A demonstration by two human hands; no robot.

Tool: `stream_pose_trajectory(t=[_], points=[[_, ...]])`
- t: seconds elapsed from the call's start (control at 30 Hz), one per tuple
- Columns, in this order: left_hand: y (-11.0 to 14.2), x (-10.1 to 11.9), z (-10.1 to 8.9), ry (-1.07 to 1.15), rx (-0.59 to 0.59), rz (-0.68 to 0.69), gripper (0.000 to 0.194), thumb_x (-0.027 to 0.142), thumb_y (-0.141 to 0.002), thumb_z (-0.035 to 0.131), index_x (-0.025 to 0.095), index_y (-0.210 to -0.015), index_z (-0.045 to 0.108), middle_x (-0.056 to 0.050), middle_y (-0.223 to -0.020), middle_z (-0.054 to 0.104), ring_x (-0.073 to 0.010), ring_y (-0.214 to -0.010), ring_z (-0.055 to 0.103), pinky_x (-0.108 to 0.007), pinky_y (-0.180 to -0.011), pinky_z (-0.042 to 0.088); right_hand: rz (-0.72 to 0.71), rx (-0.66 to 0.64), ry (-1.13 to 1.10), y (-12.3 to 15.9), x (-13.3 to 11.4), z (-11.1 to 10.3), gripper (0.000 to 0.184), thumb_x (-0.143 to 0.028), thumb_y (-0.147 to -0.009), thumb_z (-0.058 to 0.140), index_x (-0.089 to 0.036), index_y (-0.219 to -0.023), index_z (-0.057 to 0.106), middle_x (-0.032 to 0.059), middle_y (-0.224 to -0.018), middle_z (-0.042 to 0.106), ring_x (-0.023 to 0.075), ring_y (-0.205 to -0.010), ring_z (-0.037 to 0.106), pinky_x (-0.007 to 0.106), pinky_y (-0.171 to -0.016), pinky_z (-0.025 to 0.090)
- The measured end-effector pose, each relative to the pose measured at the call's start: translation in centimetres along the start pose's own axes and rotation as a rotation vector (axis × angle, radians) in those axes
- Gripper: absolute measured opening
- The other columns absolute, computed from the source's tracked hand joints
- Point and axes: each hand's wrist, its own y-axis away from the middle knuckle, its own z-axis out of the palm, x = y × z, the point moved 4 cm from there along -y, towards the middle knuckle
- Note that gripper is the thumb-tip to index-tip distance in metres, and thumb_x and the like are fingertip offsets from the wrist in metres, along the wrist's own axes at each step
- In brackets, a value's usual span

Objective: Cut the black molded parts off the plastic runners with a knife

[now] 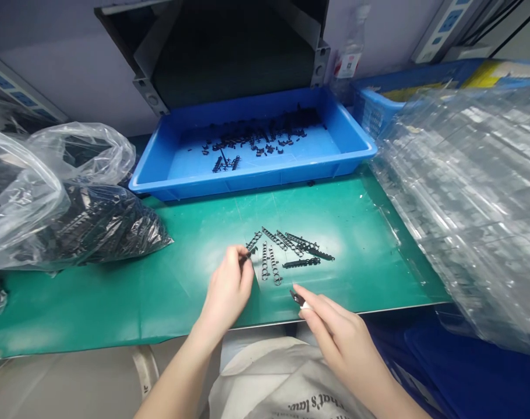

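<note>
My left hand [230,280] is closed in a pinch on a small black plastic piece [250,252], partly hidden by the fingers. Just beyond it lies a black plastic strip [253,241]; whether the two are joined I cannot tell. In the fingers of my right hand [330,320] is a small tool with a dark tip [296,297] and a white part, held over the front of the table; its exact kind is unclear. Between and beyond the hands lie several black ladder-like plastic strips [274,266], some crossing each other at the right.
A blue tray [251,177] with many small black parts stands at the back. At the left sits a clear plastic bag [103,224] full of black parts. Stacked clear trays [474,192] lean over the right side. The green table's [177,308] front edge is close to me.
</note>
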Motion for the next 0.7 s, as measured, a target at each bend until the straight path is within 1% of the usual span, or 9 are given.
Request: stream_pose_trajectory(t=[0.07,0.17,0.27,0.33,0.37,0.43,0.5,0.6,0.7], points=[[-1.8,-0.1,-0.5,-0.170,0.051,-0.010,0.020,0.031,-0.083,0.040,0.018,-0.098,0.045,-0.008,-0.092,0.057,-0.0237,-0.081,0.057,-0.034,-0.067,0.042,0.011,-0.008,-0.013,0.0,0.1,0.1,0.034,-0.020,-0.092,0.033,-0.018,-0.120,0.052,0.0039,-0.092,0.065,0.0168,-0.074,0.062,0.029,-0.061,0.050],[-3.7,0.1,-0.4,-0.264,0.032,-0.021,0.023,0.033,-0.081,0.043,0.018,-0.096,0.051,-0.010,-0.096,0.057,-0.0277,-0.087,0.057,-0.035,-0.066,0.042,0.013,-0.009,-0.021,0.0,0.0,0.1,0.034,-0.020,-0.092,0.031,-0.018,-0.119,0.052,0.0041,-0.096,0.066,0.0174,-0.077,0.063,0.030,-0.063,0.052],[-4.2,0.1,-0.3,-0.223,0.020,-0.009,0.016,0.031,-0.080,0.045,0.018,-0.082,0.055,-0.008,-0.090,0.058,-0.0256,-0.083,0.057,-0.032,-0.065,0.041,0.018,-0.006,-0.027,-0.1,-0.1,0.0,0.034,-0.021,-0.092,0.032,-0.019,-0.119,0.052,0.0042,-0.099,0.066,0.0177,-0.081,0.063,0.031,-0.066,0.052],[-3.6,0.0,-0.5,-0.175,0.031,0.003,0.016,0.032,-0.080,0.045,0.019,-0.080,0.054,-0.006,-0.087,0.059,-0.0218,-0.080,0.057,-0.029,-0.065,0.041,0.025,-0.011,-0.030,-0.2,0.0,0.0,0.034,-0.021,-0.092,0.032,-0.019,-0.119,0.052,0.0041,-0.101,0.065,0.0178,-0.083,0.063,0.031,-0.068,0.052],[-3.1,0.0,-0.6,-0.098,0.035,0.000,0.017,0.033,-0.081,0.045,0.019,-0.081,0.054,-0.004,-0.085,0.060,-0.0199,-0.078,0.057,-0.028,-0.065,0.041,0.027,-0.015,-0.032,-0.2,0.0,0.0,0.033,-0.021,-0.092,0.033,-0.020,-0.120,0.051,0.0040,-0.102,0.065,0.0178,-0.083,0.063,0.031,-0.068,0.052],[-1.7,-0.2,-0.7,0.190,-0.002,-0.034,0.019,0.037,-0.080,0.046,0.019,-0.081,0.052,-0.002,-0.077,0.061,-0.0164,-0.074,0.057,-0.024,-0.064,0.042,0.024,-0.025,-0.040,-0.2,0.0,0.1,0.033,-0.021,-0.092,0.033,-0.020,-0.120,0.051,0.0040,-0.101,0.065,0.0177,-0.083,0.062,0.031,-0.068,0.052],[0.0,-0.2,-0.3,0.564,-0.108,-0.104,0.019,0.037,-0.077,0.052,0.019,-0.078,0.049,0.000,-0.071,0.060,-0.0120,-0.065,0.054,-0.020,-0.056,0.039,0.015,-0.032,-0.056,-0.3,-0.1,0.1,0.033,-0.021,-0.092,0.034,-0.020,-0.120,0.051,0.0039,-0.099,0.065,0.0174,-0.082,0.062,0.030,-0.068,0.051],[2.3,0.3,1.0,0.967,-0.317,-0.228,0.026,0.035,-0.070,0.063,0.018,-0.084,0.049,0.004,-0.065,0.052,-0.0030,-0.044,0.037,-0.014,-0.038,0.023,-0.007,-0.031,-0.086,-0.4,-0.5,0.1,0.032,-0.020,-0.092,0.035,-0.020,-0.120,0.050,0.0031,-0.096,0.065,0.0158,-0.078,0.062,0.028,-0.066,0.050],[3.6,0.9,2.4,1.183,-0.450,-0.286,0.033,0.037,-0.069,0.066,0.018,-0.091,0.051,0.007,-0.065,0.044,0.0016,-0.037,0.022,-0.014,-0.034,0.012,-0.035,-0.030,-0.098,-0.4,-0.9,-0.1,0.033,-0.019,-0.092,0.034,-0.020,-0.120,0.050,0.0028,-0.093,0.065,0.0146,-0.074,0.062,0.027,-0.064,0.050]])
